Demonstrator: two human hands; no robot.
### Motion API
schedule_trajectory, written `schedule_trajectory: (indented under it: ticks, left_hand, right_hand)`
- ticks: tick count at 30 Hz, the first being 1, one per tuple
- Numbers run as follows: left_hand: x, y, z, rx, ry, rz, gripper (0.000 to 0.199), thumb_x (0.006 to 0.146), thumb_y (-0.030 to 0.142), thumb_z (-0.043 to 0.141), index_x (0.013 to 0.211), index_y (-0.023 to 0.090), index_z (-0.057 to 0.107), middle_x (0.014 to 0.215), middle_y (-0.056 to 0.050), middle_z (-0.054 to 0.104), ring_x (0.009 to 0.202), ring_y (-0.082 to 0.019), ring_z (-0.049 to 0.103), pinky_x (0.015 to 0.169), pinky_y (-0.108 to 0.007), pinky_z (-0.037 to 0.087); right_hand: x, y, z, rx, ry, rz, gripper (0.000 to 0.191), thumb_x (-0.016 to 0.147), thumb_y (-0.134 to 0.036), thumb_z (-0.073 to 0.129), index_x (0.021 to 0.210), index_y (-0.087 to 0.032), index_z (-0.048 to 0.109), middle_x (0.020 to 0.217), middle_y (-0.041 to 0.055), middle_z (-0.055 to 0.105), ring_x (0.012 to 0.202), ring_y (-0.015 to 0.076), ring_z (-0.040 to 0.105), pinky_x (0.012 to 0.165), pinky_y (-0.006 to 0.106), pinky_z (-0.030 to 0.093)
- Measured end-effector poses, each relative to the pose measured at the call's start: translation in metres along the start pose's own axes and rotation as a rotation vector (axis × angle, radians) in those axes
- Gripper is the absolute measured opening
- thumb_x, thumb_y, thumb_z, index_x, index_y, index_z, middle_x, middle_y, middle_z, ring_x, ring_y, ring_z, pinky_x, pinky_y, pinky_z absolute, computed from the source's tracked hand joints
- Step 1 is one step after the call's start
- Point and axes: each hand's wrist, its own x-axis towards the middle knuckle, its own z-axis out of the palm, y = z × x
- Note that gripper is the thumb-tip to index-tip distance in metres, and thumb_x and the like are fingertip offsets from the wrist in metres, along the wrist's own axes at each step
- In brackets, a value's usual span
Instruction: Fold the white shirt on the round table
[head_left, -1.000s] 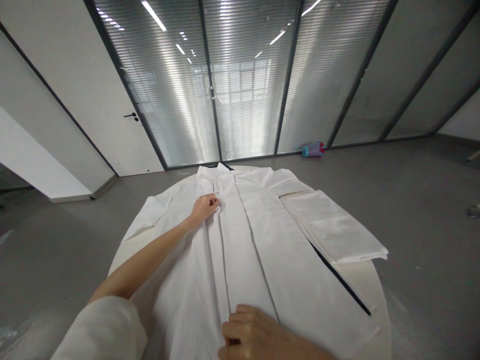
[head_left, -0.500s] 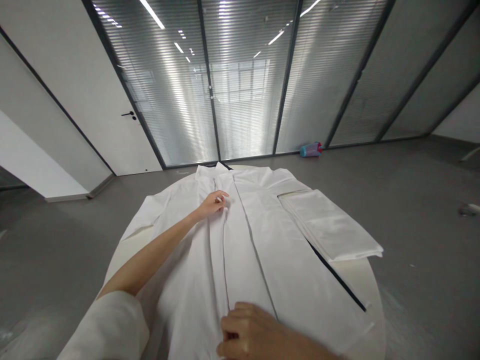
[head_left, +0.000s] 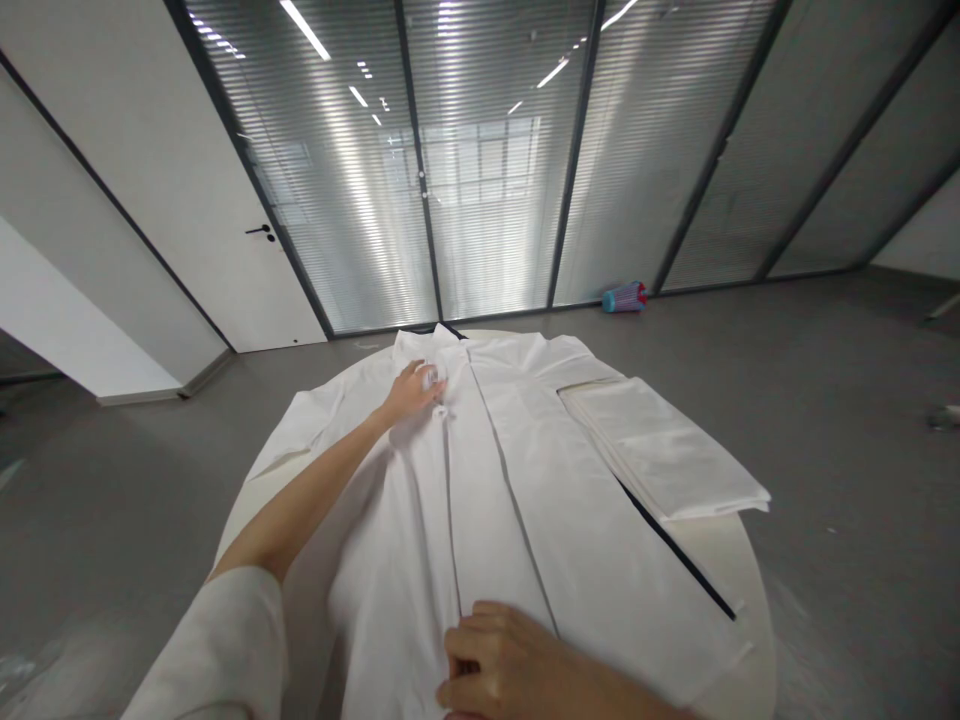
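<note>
Since half a second ago, left hand (head_left: 411, 393) has slid toward frame top, fingertips pinching white shirt (head_left: 525, 480) near its collar, while right hand (head_left: 504, 668) grips the hem.

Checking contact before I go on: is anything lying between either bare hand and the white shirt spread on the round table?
Nothing visible. The left hand rests directly on the white shirt near its collar; the right hand presses its front edge at the near end. The folded white cloth lies off to the right, apart from both hands.
</note>
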Motion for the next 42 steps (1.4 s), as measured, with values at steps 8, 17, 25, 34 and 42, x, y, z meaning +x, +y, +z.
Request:
schedule_trajectory:
  ticks: [8, 17, 25, 34, 42]
  left_hand:
    - [0.049, -0.013, 0.025, 0.123, -0.058, -0.158, 0.061, 0.100, 0.048, 0.042, 0.149, 0.012, 0.042, 0.154, -0.021, 0.041, 0.148, -0.034, 0.030, 0.119, -0.050, 0.024]
    - [0.033, -0.016, 0.015, -0.028, 0.106, -0.095, 0.047, 0.105, 0.037, 0.030, 0.143, 0.021, 0.052, 0.158, -0.011, 0.039, 0.151, -0.029, 0.024, 0.121, -0.052, 0.026]
    - [-0.014, 0.046, 0.010, -0.149, -0.003, 0.204, 0.052, 0.106, 0.043, 0.027, 0.134, 0.016, 0.061, 0.150, -0.010, 0.051, 0.151, -0.025, 0.027, 0.122, -0.044, 0.027]
    - [-0.016, 0.092, 0.053, 0.127, -0.207, 0.261, 0.058, 0.100, 0.057, 0.038, 0.144, 0.023, 0.051, 0.157, -0.010, 0.040, 0.149, -0.034, 0.027, 0.121, -0.056, 0.019]
    - [-0.044, 0.068, -0.007, -0.264, 0.267, 0.098, 0.031, 0.097, 0.030, 0.048, 0.123, 0.019, 0.061, 0.133, -0.013, 0.060, 0.127, -0.023, 0.055, 0.107, -0.040, 0.046]
  right_hand:
    - [-0.002, 0.009, 0.012, -0.032, 0.003, -0.056, 0.021, 0.100, -0.035, 0.058, 0.085, -0.021, 0.063, 0.078, -0.0030, 0.059, 0.072, 0.0106, 0.053, 0.075, 0.026, 0.038]
    - [-0.001, 0.009, 0.013, -0.049, 0.012, -0.063, 0.024, 0.099, -0.042, 0.059, 0.087, -0.022, 0.062, 0.078, -0.0034, 0.059, 0.070, 0.0116, 0.052, 0.073, 0.027, 0.037]
    - [0.005, -0.001, 0.006, -0.071, 0.026, -0.038, 0.027, 0.098, -0.036, 0.060, 0.077, -0.021, 0.057, 0.076, -0.0031, 0.057, 0.067, 0.0127, 0.049, 0.072, 0.029, 0.036]
    - [0.002, -0.002, 0.002, -0.070, 0.024, -0.063, 0.027, 0.096, -0.033, 0.063, 0.073, -0.021, 0.057, 0.070, -0.0046, 0.057, 0.066, 0.0115, 0.049, 0.070, 0.029, 0.036]
    - [0.007, -0.003, -0.002, -0.108, -0.063, -0.056, 0.014, 0.085, -0.029, 0.068, 0.073, -0.021, 0.069, 0.069, -0.0030, 0.058, 0.067, 0.0127, 0.054, 0.065, 0.029, 0.037]
